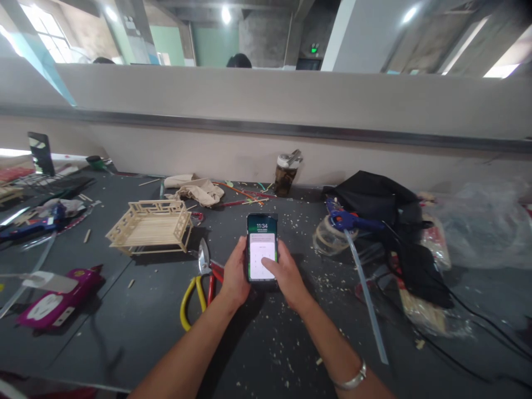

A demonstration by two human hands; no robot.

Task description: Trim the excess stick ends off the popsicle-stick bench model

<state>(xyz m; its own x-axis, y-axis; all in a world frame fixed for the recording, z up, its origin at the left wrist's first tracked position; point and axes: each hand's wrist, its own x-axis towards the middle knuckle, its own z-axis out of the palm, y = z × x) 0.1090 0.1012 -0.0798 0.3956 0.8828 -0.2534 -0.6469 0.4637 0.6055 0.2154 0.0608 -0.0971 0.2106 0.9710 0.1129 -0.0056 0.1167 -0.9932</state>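
I hold a smartphone (261,230) upright over the dark worktable (137,316); its lit screen reads 11:34 above a white panel. My left hand (234,274) wraps the phone's left edge from below. My right hand (287,277) grips the right edge, and its thumb presses on the white panel. A silver bracelet (353,380) circles my right wrist. Just left of my left hand lie cutters with yellow and red handles (198,288).
A small stick-built bench model (152,224) stands to the left. A blue glue gun (353,221), a roll of tape (328,238) and a black bag (382,202) lie right. A lidded cup (286,174) and crumpled cloth (199,191) sit by the partition wall. Wood chips litter the table. A pink object (58,299) lies far left.
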